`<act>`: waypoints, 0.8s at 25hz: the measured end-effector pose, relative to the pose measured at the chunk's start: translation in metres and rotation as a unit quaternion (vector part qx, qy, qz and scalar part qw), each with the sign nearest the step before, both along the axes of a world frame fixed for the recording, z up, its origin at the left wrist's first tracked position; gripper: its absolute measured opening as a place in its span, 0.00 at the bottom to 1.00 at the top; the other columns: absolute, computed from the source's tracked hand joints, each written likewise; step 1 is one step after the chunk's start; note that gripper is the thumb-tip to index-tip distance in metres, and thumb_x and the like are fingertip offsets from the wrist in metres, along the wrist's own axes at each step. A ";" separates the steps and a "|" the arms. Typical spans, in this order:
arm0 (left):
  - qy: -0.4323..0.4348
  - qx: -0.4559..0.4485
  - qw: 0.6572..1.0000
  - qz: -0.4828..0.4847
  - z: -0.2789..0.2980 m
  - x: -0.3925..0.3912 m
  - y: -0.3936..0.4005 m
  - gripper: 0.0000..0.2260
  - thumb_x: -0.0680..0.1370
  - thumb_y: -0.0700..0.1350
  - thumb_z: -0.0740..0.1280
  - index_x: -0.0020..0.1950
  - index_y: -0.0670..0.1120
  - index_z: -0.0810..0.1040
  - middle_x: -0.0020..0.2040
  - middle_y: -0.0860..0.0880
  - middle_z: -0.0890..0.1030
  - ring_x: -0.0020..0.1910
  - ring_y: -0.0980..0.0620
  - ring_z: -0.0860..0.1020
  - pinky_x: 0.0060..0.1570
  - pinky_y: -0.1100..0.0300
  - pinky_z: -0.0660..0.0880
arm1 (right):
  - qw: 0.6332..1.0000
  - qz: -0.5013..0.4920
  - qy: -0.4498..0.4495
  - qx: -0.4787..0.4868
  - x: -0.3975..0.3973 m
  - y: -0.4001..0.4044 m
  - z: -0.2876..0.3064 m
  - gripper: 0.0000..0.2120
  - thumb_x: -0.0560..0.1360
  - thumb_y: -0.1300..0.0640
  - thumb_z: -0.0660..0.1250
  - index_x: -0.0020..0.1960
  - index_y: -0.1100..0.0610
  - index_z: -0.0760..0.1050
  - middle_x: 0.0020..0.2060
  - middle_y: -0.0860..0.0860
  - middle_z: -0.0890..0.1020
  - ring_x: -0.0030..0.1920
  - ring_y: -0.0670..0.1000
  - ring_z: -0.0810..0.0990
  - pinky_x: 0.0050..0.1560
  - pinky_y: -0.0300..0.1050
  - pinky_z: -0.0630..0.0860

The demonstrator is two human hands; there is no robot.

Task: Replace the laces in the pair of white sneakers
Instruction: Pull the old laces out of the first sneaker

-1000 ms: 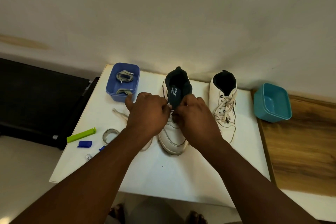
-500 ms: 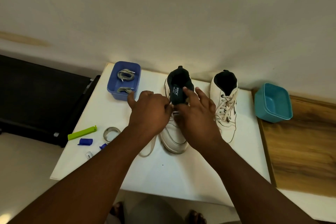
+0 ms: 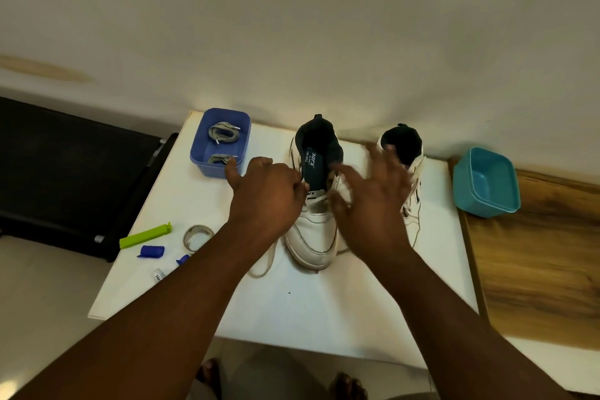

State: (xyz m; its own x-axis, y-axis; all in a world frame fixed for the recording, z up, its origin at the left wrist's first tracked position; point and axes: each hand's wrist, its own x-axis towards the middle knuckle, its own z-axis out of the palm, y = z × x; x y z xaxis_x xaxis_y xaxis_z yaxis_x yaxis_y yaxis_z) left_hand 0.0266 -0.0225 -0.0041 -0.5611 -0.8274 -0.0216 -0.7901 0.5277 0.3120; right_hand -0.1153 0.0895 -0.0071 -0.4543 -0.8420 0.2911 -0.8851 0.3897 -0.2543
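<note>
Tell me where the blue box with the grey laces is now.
In the head view, the blue box sits at the white table's far left corner, left of the unlaced sneaker.

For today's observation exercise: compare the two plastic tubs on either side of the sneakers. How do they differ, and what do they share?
The blue tub stands on the white table, left of the sneakers; the teal tub sits off it on the wooden surface to the right. The blue tub holds two bundles of grey laces; the teal tub looks empty. Both are open, rounded rectangular tubs near the wall.

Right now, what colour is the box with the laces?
Blue plastic box; head view shows it best.
</note>
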 end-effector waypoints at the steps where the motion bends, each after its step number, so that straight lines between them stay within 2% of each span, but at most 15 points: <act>1: -0.006 0.002 1.000 0.001 0.001 0.000 0.000 0.16 0.83 0.60 0.57 0.52 0.55 0.82 0.52 0.57 0.82 0.67 0.51 0.72 0.73 0.35 0.53 | 0.998 0.052 0.017 0.028 0.011 -0.005 -0.006 0.13 0.76 0.51 0.72 0.59 0.45 0.82 0.78 0.57 0.66 0.81 0.65 0.55 0.78 0.65 0.48; 3: -0.014 0.006 1.000 0.000 0.002 0.001 -0.001 0.17 0.83 0.61 0.57 0.53 0.56 0.82 0.53 0.57 0.82 0.66 0.51 0.73 0.73 0.35 0.54 | 0.995 0.080 0.026 0.057 0.018 -0.011 -0.012 0.04 0.75 0.52 0.73 0.49 0.45 0.84 0.75 0.53 0.72 0.80 0.65 0.57 0.77 0.67 0.48; 5: -0.010 0.009 1.000 -0.001 0.003 0.001 -0.002 0.17 0.82 0.61 0.57 0.52 0.56 0.82 0.52 0.57 0.82 0.66 0.51 0.73 0.72 0.35 0.55 | 0.997 0.052 0.027 0.045 0.010 -0.010 -0.008 0.04 0.74 0.55 0.72 0.46 0.45 0.83 0.70 0.50 0.76 0.78 0.63 0.62 0.76 0.70 0.51; 8: -0.009 -0.002 1.000 0.002 0.003 0.001 -0.002 0.16 0.83 0.60 0.57 0.49 0.55 0.82 0.49 0.57 0.82 0.66 0.52 0.72 0.72 0.34 0.54 | 0.996 -0.069 0.015 -0.055 -0.020 0.001 0.011 0.08 0.73 0.60 0.72 0.49 0.49 0.83 0.66 0.53 0.77 0.72 0.60 0.70 0.74 0.71 0.55; 10: -0.008 -0.006 1.000 0.006 0.002 0.001 -0.002 0.16 0.83 0.59 0.57 0.50 0.55 0.82 0.49 0.57 0.82 0.66 0.52 0.72 0.72 0.35 0.53 | 0.986 -0.135 0.003 -0.097 -0.033 0.009 0.024 0.07 0.76 0.57 0.71 0.53 0.49 0.83 0.67 0.54 0.75 0.71 0.61 0.70 0.74 0.70 0.56; 11: -0.009 -0.005 1.000 0.004 0.002 0.001 -0.002 0.16 0.83 0.59 0.57 0.50 0.55 0.82 0.49 0.57 0.81 0.66 0.52 0.72 0.72 0.35 0.53 | 0.986 -0.139 -0.003 -0.088 -0.029 0.009 0.025 0.09 0.76 0.56 0.71 0.55 0.49 0.82 0.70 0.55 0.73 0.73 0.61 0.67 0.75 0.70 0.55; 12: -0.011 -0.003 1.000 0.002 0.002 0.001 -0.002 0.16 0.83 0.59 0.57 0.50 0.55 0.82 0.49 0.57 0.81 0.66 0.51 0.72 0.72 0.35 0.53 | 0.992 -0.115 -0.008 -0.060 -0.019 0.005 0.021 0.12 0.76 0.55 0.71 0.59 0.48 0.82 0.73 0.56 0.70 0.76 0.63 0.63 0.76 0.69 0.53; 14: -0.018 0.001 1.000 -0.003 0.003 0.000 -0.002 0.16 0.83 0.60 0.57 0.52 0.55 0.82 0.51 0.57 0.81 0.67 0.51 0.72 0.72 0.35 0.54 | 1.000 -0.006 -0.003 0.014 0.010 -0.003 0.003 0.15 0.75 0.52 0.72 0.62 0.46 0.80 0.78 0.57 0.65 0.81 0.65 0.54 0.77 0.68 0.49; 16: -0.027 0.001 1.000 -0.002 0.003 0.001 -0.003 0.17 0.83 0.60 0.56 0.54 0.55 0.82 0.54 0.56 0.82 0.67 0.50 0.72 0.73 0.35 0.54 | 0.996 0.067 0.034 0.056 0.025 -0.011 -0.010 0.08 0.76 0.50 0.71 0.55 0.46 0.83 0.77 0.55 0.68 0.81 0.65 0.54 0.77 0.69 0.48; 18: -0.034 -0.001 0.999 0.000 0.004 0.003 -0.005 0.17 0.83 0.60 0.56 0.54 0.55 0.82 0.54 0.55 0.82 0.66 0.50 0.73 0.72 0.36 0.55 | 0.996 0.069 0.030 0.050 0.014 -0.014 -0.010 0.03 0.76 0.51 0.72 0.47 0.46 0.84 0.75 0.52 0.72 0.81 0.65 0.56 0.77 0.68 0.48; 20: -0.031 -0.001 1.000 -0.001 0.004 0.003 -0.006 0.16 0.83 0.60 0.57 0.53 0.55 0.82 0.53 0.55 0.82 0.65 0.50 0.74 0.72 0.36 0.56 | 0.997 0.066 0.002 0.044 0.001 -0.011 -0.011 0.03 0.76 0.52 0.73 0.48 0.45 0.84 0.77 0.52 0.69 0.81 0.66 0.52 0.78 0.69 0.46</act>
State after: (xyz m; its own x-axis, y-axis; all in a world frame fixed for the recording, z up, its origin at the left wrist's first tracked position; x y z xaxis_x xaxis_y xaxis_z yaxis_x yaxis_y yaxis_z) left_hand 0.0299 -0.0285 -0.0005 -0.5598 -0.8269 -0.0535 -0.8070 0.5294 0.2616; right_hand -0.1143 0.0787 -0.0179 -0.3364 -0.9168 0.2151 -0.9314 0.2903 -0.2197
